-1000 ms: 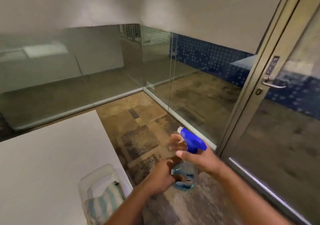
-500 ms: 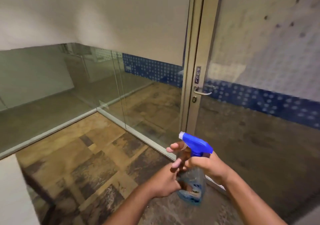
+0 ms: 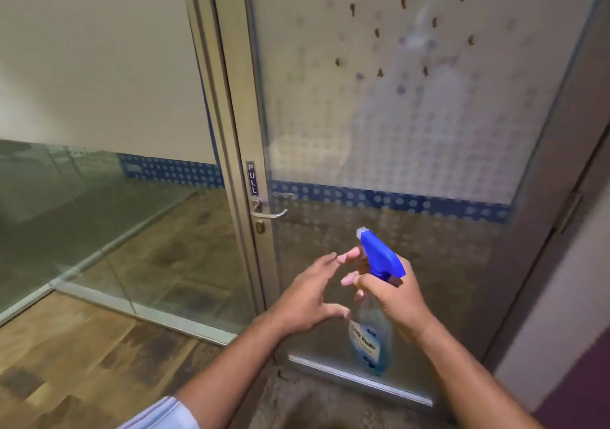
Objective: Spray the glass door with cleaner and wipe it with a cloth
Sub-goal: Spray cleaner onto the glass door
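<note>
A clear spray bottle point(image 3: 370, 339) of blue cleaner with a blue trigger head hangs in front of the glass door point(image 3: 379, 125). My right hand point(image 3: 392, 293) grips its neck, fingers curled round under the trigger head. The nozzle points up and left toward the door. My left hand point(image 3: 310, 300) hovers just left of the bottle with fingers spread, holding nothing. The door has a frosted dotted upper pane with several small dark spots, a blue dotted band across the middle, and clear glass below. No cloth is in view.
A metal lever handle point(image 3: 270, 212) and a PULL sign point(image 3: 252, 178) sit on the door's left frame. A fixed glass partition point(image 3: 99, 214) runs off to the left. Patterned brown floor point(image 3: 82, 356) lies below. A wall edge point(image 3: 561, 329) stands at the right.
The view has swung right and up onto the door. My left hand let go of the bottle's body and opened. My right hand kept hold of the bottle.
</note>
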Demonstrator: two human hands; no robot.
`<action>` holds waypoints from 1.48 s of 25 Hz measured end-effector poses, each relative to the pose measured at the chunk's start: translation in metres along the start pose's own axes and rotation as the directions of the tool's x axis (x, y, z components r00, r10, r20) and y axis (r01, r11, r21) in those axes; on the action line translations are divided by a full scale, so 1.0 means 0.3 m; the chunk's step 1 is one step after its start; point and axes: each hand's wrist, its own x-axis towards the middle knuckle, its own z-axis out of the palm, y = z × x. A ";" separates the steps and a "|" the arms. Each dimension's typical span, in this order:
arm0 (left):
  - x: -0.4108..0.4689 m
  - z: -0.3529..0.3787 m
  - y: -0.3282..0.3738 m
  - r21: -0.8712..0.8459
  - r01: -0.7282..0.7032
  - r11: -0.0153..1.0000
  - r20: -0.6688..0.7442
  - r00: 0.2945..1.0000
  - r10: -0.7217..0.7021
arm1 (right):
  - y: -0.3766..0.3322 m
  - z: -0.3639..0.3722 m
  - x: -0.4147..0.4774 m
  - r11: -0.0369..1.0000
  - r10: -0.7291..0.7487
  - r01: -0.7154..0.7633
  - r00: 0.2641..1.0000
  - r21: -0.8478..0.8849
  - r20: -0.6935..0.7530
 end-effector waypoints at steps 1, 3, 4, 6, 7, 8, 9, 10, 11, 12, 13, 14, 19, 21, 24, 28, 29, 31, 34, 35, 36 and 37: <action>0.071 -0.018 -0.013 0.097 -0.009 0.995 -0.058 0.998 0.015 | 0.002 -0.022 0.030 1.000 -0.013 0.013 0.999 -0.002 -0.045; 0.215 -0.053 -0.049 0.296 -0.021 0.955 -0.178 0.981 0.076 | -0.003 -0.056 0.099 0.999 -0.041 0.040 0.992 -0.008 -0.122; 0.281 -0.073 -0.068 0.374 -0.029 0.927 -0.232 0.965 0.124 | -0.006 -0.065 0.132 0.999 -0.054 0.052 0.987 -0.012 -0.154; 0.404 -0.122 -0.104 0.474 -0.041 0.880 -0.340 0.913 0.225 | -0.002 -0.066 0.196 0.998 -0.070 0.068 0.975 -0.019 -0.212; 0.470 -0.158 -0.123 0.504 -0.042 0.863 -0.390 0.881 0.270 | 0.000 -0.061 0.237 0.996 -0.085 0.081 0.965 -0.028 -0.249; 0.535 -0.200 -0.140 0.527 -0.034 0.849 -0.430 0.851 0.301 | -0.002 -0.056 0.276 0.995 -0.100 0.093 0.953 -0.037 -0.285; 0.603 -0.253 -0.154 0.550 -0.030 0.835 -0.457 0.826 0.331 | -0.011 -0.050 0.318 0.993 -0.118 0.105 0.941 -0.059 -0.318; 0.674 -0.316 -0.166 0.580 -0.029 0.814 -0.476 0.799 0.367 | -0.031 -0.041 0.367 0.989 -0.138 0.114 0.929 -0.090 -0.343; 0.739 -0.380 -0.179 0.615 -0.025 0.788 -0.491 0.770 0.407 | -0.054 -0.030 0.413 0.984 -0.160 0.122 0.919 -0.127 -0.361; 0.815 -0.457 -0.190 0.646 -0.020 0.763 -0.503 0.740 0.446 | -0.082 -0.017 0.470 0.976 -0.190 0.133 0.909 -0.174 -0.371; 0.884 -0.534 -0.195 0.667 -0.014 0.745 -0.516 0.712 0.476 | -0.111 -0.003 0.522 0.965 -0.220 0.144 0.900 -0.220 -0.376; 0.948 -0.613 -0.195 0.680 -0.012 0.733 -0.528 0.685 0.502 | -0.145 0.014 0.569 0.953 -0.248 0.153 0.890 -0.262 -0.382; 1.240 -1.004 -0.160 0.718 -0.015 0.696 -0.592 0.513 0.621 | -0.346 0.114 0.788 0.891 -0.402 0.257 0.829 -0.374 -0.388; 1.335 -1.108 -0.136 0.727 -0.029 0.686 -0.596 0.470 0.652 | -0.444 0.150 0.848 0.859 -0.474 0.323 0.794 -0.397 -0.380; 1.444 -1.162 -0.143 0.745 -0.027 0.667 -0.595 0.424 0.682 | -0.580 0.191 0.910 0.807 -0.556 0.397 0.758 -0.437 -0.340; 1.511 -1.165 -0.189 0.769 -0.015 0.639 -0.594 0.350 0.724 | -0.689 0.226 0.962 0.745 -0.617 0.417 0.728 -0.521 -0.300; 1.513 -1.166 -0.189 0.773 -0.015 0.635 -0.592 0.342 0.729 | -0.699 0.229 0.972 0.732 -0.627 0.409 0.717 -0.545 -0.305; 1.512 -1.166 -0.186 0.774 -0.019 0.632 -0.591 0.335 0.734 | -0.709 0.230 0.990 0.715 -0.639 0.382 0.696 -0.585 -0.327; 1.510 -1.165 -0.186 0.777 -0.006 0.629 -0.594 0.322 0.737 | -0.722 0.216 1.009 0.699 -0.649 0.346 0.674 -0.626 -0.353; 1.510 -1.164 -0.185 0.777 -0.006 0.630 -0.595 0.322 0.737 | -0.727 0.208 1.016 0.697 -0.650 0.330 0.665 -0.637 -0.367; 1.510 -1.165 -0.184 0.775 -0.009 0.632 -0.596 0.322 0.736 | -0.732 0.201 1.024 0.689 -0.655 0.312 0.655 -0.655 -0.377; 1.512 -1.165 -0.183 0.773 -0.010 0.634 -0.597 0.324 0.734 | -0.737 0.193 1.032 0.674 -0.664 0.292 0.643 -0.679 -0.383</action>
